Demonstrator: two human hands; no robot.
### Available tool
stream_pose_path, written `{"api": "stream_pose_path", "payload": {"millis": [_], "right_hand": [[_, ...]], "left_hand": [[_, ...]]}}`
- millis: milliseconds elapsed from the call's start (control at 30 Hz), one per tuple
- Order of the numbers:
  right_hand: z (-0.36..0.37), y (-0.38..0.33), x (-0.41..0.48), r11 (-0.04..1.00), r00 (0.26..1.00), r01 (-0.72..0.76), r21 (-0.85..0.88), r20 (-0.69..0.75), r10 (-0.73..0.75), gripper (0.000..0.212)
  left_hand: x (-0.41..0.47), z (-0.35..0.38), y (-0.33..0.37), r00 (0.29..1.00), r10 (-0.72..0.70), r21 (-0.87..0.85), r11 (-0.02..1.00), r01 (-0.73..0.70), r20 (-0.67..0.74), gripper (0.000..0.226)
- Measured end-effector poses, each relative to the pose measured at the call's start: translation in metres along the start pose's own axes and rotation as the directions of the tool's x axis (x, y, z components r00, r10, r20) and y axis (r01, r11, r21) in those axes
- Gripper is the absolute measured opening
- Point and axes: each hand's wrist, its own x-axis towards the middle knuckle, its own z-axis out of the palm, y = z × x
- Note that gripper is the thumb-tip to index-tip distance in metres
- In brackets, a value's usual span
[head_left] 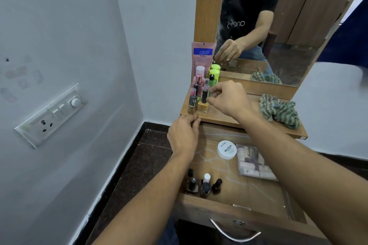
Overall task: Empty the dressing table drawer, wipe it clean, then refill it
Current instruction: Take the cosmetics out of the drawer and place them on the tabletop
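Note:
The drawer [229, 203] is pulled open below the dressing table top [225, 117]. It holds three nail polish bottles [206, 185] at its front left, a white nail polish remover jar [227, 149] and a clear plastic box [253, 163]. Several bottles stand at the top's left end. My right hand [229, 99] pinches the yellow nail polish bottle [203, 107] there, thumb at its shoulder, fingers by its black cap. My left hand [184, 135] has its fingers curled at the top's front edge, just under a gold bottle [191, 108]. Whether it holds anything is hidden.
A crumpled green striped cloth [278, 111] lies on the right of the top. A pink sachet [202, 59] and green bottles [214, 73] lean by the mirror [278, 26]. A switch panel [51, 115] is on the left wall. The drawer handle [235, 233] juts out in front.

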Motion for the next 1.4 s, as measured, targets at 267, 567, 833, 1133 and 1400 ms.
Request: {"api": "stream_pose_path", "payload": {"millis": [267,567,833,1133,1400], "right_hand": [[-0.001,0.026,-0.099,0.989,0.957,0.055,0.134,0.274,-0.091,0.012],[0.006,0.046,-0.175,0.998,0.875,0.058,0.008,0.481,-0.054,0.026],[0.014,0.053,-0.187,0.992,0.873,0.128,-0.012,0.475,-0.107,0.019],[0.012,0.053,-0.175,0.992,0.928,0.067,0.110,0.359,-0.102,0.007],[-0.019,0.022,-0.095,0.954,0.999,0.011,0.301,-0.038,0.001,0.005]], "left_hand": [[0.000,-0.013,0.001,0.985,-0.076,-0.037,0.996,0.082,0.156,0.032],[-0.034,-0.033,0.001,0.987,-0.113,-0.047,0.992,0.119,0.111,0.024],[-0.039,-0.035,0.000,0.990,-0.066,-0.059,0.996,0.073,0.123,0.026],[-0.038,-0.033,-0.002,0.990,-0.071,-0.055,0.995,0.079,0.125,0.030],[-0.038,-0.028,-0.002,0.994,-0.037,-0.056,0.997,0.043,0.103,0.034]]}}
